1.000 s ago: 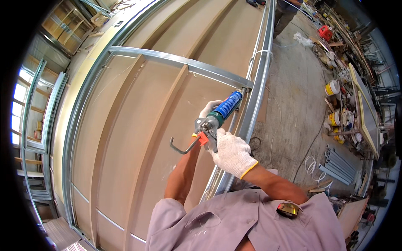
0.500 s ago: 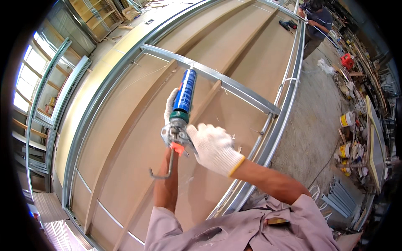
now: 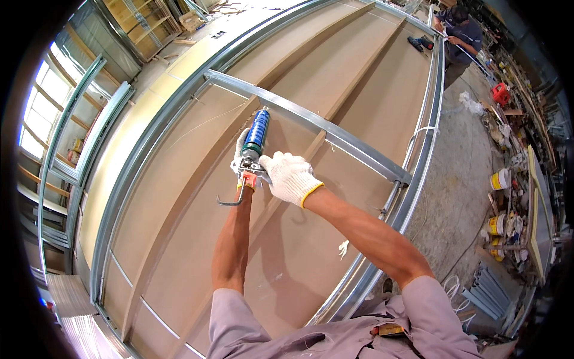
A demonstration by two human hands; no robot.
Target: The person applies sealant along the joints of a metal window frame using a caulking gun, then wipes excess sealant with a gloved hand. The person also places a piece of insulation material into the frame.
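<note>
Above, both gloved hands, left hand (image 3: 240,157) and right hand (image 3: 291,177), close fingers around the caulking gun (image 3: 253,148)

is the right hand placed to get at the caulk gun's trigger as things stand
Probably yes: the right hand already wraps the caulk gun at its handle end, with nothing between them; the trigger itself is hidden under the glove.

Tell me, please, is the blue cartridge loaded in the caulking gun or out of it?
Loaded: the blue cartridge sits in the caulking gun, which both gloved hands grip.

Blue caulk tube (image 3: 258,133); white glove (image 3: 290,177), yellow cuff.
</note>
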